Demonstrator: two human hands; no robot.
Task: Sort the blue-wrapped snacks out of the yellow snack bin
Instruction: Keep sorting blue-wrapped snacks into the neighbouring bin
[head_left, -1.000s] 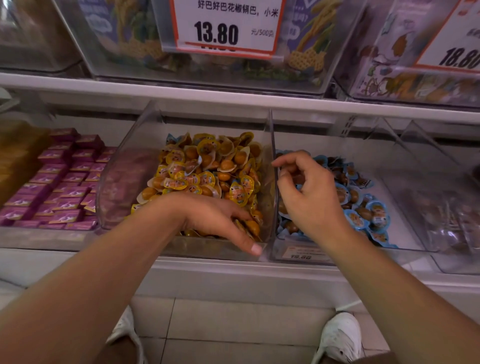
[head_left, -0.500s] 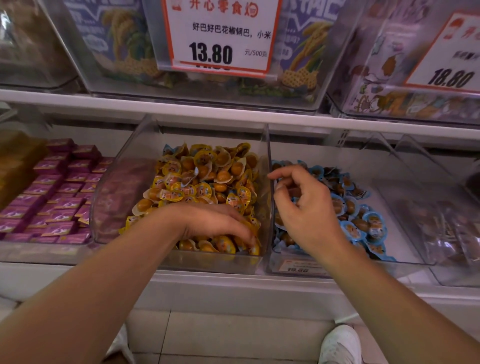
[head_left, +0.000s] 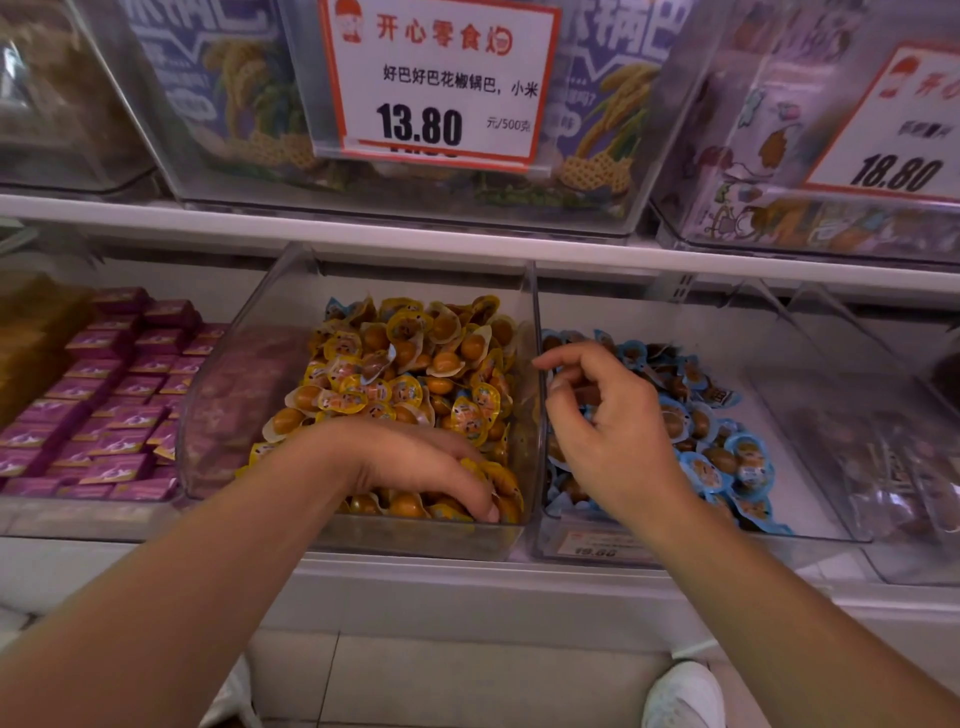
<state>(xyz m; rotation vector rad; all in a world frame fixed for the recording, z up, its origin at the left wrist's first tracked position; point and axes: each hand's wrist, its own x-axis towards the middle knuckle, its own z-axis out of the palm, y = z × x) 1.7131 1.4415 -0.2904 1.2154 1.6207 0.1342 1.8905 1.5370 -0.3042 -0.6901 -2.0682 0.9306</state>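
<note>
Digging with left hand (head_left: 415, 467) in the front right corner of the yellow snack bin (head_left: 363, 540), fingers curled down among yellow packs; cannot tell whether any is pinched. Hovering over the blue bin (head_left: 587, 545) next door, right hand (head_left: 608, 421), fingers loosely curled, seemingly grasping nothing. Beyond the left fingers, at the far back corner, one blue-wrapped snack (head_left: 336, 310) visibly left. Sorting probably near done, though buried strays possible.

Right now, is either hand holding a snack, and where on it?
Cannot tell. The left hand digs, fingers curled, among the yellow snacks; the right hand hangs curled over the blue-wrapped snacks.
</note>
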